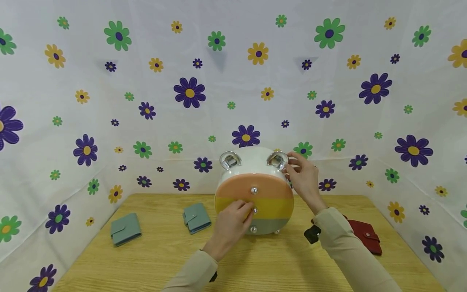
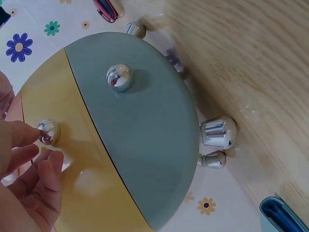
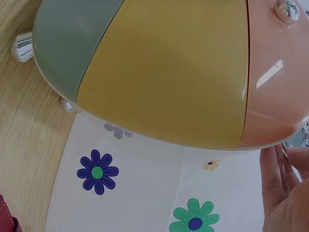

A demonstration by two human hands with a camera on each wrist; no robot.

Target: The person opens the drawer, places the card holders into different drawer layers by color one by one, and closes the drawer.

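A rounded chest of drawers (image 1: 271,209) stands on the table, its front banded orange, yellow and grey-green, with silver ears on top. Each band carries a silver ball knob. My left hand (image 1: 233,223) holds the knob (image 2: 49,132) of the middle, yellow drawer (image 2: 96,179) by the fingertips. That drawer sits flush with the front. Beside the right silver ear (image 1: 278,159), my right hand (image 1: 303,178) rests its fingers on the upper side of the chest. In the right wrist view, the right fingers (image 3: 273,176) look mostly straight against the edge, partly hidden behind it.
Two blue-green wallets, one (image 1: 125,229) at the far left and one (image 1: 197,217) nearer the chest, lie on the wooden table (image 1: 153,263). A red wallet (image 1: 366,235) lies right, partly behind the right sleeve. Flower-printed white cloth (image 1: 226,61) encloses the back and sides.
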